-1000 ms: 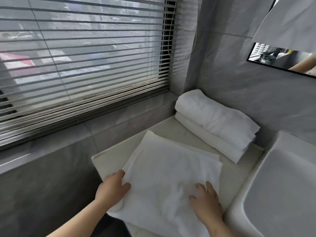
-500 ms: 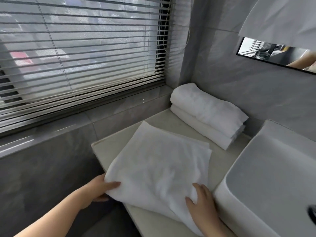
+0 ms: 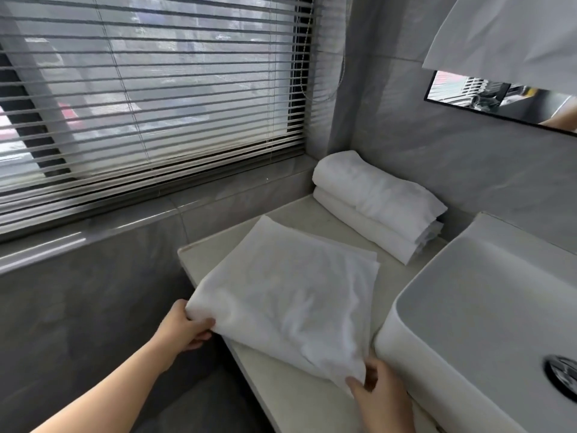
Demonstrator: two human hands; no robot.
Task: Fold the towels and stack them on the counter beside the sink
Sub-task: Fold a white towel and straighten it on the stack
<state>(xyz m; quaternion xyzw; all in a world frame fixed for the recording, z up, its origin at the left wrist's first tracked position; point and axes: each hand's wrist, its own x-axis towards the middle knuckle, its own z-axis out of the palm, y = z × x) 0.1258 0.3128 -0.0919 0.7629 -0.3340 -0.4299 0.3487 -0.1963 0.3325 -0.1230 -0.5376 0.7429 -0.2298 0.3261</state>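
Note:
A white towel [image 3: 287, 295], folded to a flat rectangle, lies on the pale counter [image 3: 215, 248] left of the sink [image 3: 480, 307]. My left hand [image 3: 184, 328] grips its near left corner, lifted slightly off the counter edge. My right hand [image 3: 379, 396] pinches the near right corner, close to the sink's outer wall. Two folded white towels [image 3: 374, 201] lie stacked at the back of the counter against the grey wall.
A window with slatted blinds [image 3: 150, 98] and a grey tiled sill [image 3: 93, 226] run along the left. A mirror [image 3: 499, 98] hangs on the right wall with white cloth [image 3: 512, 32] above it. The sink drain [image 3: 562, 376] shows at far right.
Both hands slid from pressing on top of the towel to its near corners and took hold of them. The near edge has lifted. The view has tilted right, showing more sink.

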